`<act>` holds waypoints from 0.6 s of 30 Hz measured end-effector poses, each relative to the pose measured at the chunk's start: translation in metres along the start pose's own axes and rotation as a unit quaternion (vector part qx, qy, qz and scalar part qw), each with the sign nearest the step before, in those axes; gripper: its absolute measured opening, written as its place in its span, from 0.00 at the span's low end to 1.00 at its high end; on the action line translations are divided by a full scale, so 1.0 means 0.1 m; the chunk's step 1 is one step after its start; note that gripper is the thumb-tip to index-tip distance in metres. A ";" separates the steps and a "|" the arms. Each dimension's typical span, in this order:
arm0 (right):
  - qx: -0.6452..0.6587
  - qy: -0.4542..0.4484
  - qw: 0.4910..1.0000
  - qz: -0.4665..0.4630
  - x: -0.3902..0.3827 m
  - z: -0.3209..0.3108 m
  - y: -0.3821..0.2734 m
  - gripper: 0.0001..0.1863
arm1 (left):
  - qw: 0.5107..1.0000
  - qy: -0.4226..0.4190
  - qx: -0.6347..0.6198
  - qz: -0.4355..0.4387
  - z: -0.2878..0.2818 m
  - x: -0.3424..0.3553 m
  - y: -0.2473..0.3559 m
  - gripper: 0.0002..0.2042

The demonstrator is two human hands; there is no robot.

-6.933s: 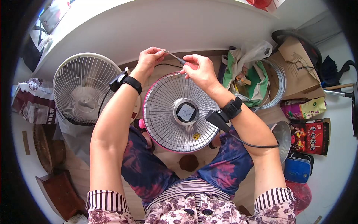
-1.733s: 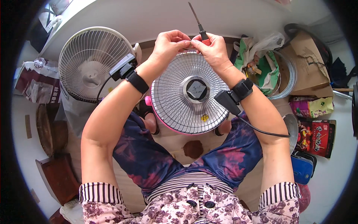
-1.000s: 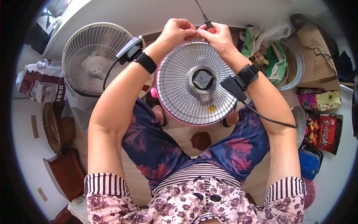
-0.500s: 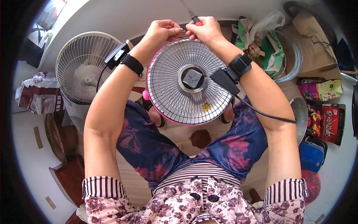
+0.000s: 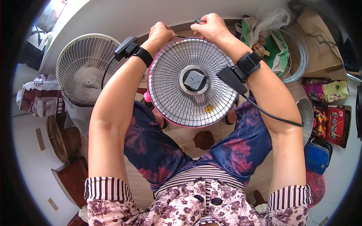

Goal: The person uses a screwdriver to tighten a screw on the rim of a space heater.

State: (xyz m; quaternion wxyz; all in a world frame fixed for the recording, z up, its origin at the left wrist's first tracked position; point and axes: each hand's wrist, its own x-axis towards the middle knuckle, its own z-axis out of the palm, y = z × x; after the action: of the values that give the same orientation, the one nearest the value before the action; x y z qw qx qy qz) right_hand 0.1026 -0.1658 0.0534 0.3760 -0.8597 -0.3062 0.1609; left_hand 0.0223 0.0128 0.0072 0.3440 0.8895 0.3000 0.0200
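Note:
A round dish-shaped electric heater (image 5: 171, 100), with a silver reflector, black wire grille and pink rim, faces up between my knees. Beyond its top edge, my right hand (image 5: 212, 29) grips a screwdriver (image 5: 197, 20) with a black and red handle; its shaft is blurred and points up and away. My left hand (image 5: 161, 34) is closed just past the heater's upper left edge. A thin dark strip (image 5: 182, 36) runs from near its fingertips along the rim. Whatever the left fingers pinch is hidden.
A white caged fan (image 5: 88, 69) stands at the left. At the right are a green and white bag (image 5: 278, 56), a coil of wire (image 5: 301, 62), cardboard (image 5: 320, 41), food packets (image 5: 332, 124) and a blue case (image 5: 316, 157). The curved white wall (image 5: 151, 9) rises beyond my hands.
My left hand has drawn slightly left and turned, its fingertips now farther from my right hand. The right hand has shifted a little, and the screwdriver's shaft shows less clearly.

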 end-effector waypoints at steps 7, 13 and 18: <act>-0.063 -0.004 0.998 -0.013 -0.04 -0.05 0.01 0.15 | 0.997 -0.051 0.029 -0.053 0.10 0.13 0.02 0.09; -0.065 0.007 0.998 -0.006 -0.01 -0.11 0.08 0.15 | 0.990 -0.026 0.141 -0.010 0.16 0.06 0.14 0.16; -0.142 -0.001 0.989 -0.049 -0.02 -0.17 0.06 0.16 | 0.989 -0.030 0.143 -0.018 0.17 0.04 0.15 0.16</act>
State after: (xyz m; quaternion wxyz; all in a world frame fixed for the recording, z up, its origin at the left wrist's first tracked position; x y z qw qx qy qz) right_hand 0.1126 -0.1795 0.0604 0.2575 -0.8881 -0.3678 0.0986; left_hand 0.0377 -0.0035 0.0029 0.2225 0.9242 0.3053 -0.0564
